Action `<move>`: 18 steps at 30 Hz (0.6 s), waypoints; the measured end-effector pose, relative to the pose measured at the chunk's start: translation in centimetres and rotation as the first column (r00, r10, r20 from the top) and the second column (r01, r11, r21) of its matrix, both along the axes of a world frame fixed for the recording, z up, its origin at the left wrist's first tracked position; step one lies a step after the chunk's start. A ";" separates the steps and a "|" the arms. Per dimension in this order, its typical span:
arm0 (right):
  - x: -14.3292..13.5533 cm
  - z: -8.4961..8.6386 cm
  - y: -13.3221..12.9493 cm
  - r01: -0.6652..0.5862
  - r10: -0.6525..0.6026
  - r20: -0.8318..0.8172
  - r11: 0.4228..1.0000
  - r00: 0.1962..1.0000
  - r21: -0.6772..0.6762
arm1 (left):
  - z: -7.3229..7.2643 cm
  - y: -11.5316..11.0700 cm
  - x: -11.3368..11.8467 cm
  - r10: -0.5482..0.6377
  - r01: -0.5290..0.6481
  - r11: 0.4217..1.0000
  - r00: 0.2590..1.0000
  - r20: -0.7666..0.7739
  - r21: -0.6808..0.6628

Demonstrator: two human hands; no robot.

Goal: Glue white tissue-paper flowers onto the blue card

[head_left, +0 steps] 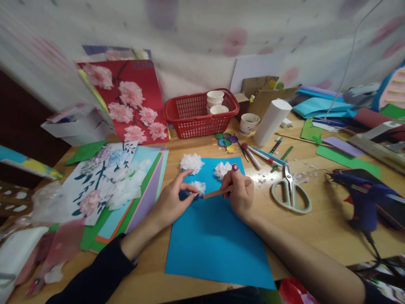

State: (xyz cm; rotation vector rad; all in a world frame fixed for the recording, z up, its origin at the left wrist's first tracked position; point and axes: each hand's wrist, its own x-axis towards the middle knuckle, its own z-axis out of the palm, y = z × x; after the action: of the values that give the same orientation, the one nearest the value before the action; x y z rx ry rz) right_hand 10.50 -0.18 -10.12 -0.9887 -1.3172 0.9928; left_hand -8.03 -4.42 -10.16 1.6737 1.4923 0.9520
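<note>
A blue sheet lies on the table, with white paper flowers at its top: one over its upper left corner, another near my right hand, and a third beside my left fingers. My left hand has thumb and index finger around the third flower, apart from each other, with the thumb tip at its lower edge. My right hand is closed on a thin brown stick, whose tip points at the base of that same flower.
Scissors and a blue glue gun lie to the right. A red basket with paper cups, a white roll and paint pots stand behind. Stacked coloured papers are at left, a red flower picture behind them.
</note>
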 end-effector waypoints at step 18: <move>0.3 -0.9 -0.7 -0.051 -0.060 0.342 0.951 0.938 0.306 | -0.7 0.2 -0.1 -0.021 0.030 0.996 0.995 -0.100 0.088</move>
State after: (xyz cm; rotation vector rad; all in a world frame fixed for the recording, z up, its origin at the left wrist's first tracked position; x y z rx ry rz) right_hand 10.76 -0.90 -11.04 -0.9473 -1.7047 0.5923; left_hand -8.10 -4.17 -10.85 1.8234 1.5081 0.9462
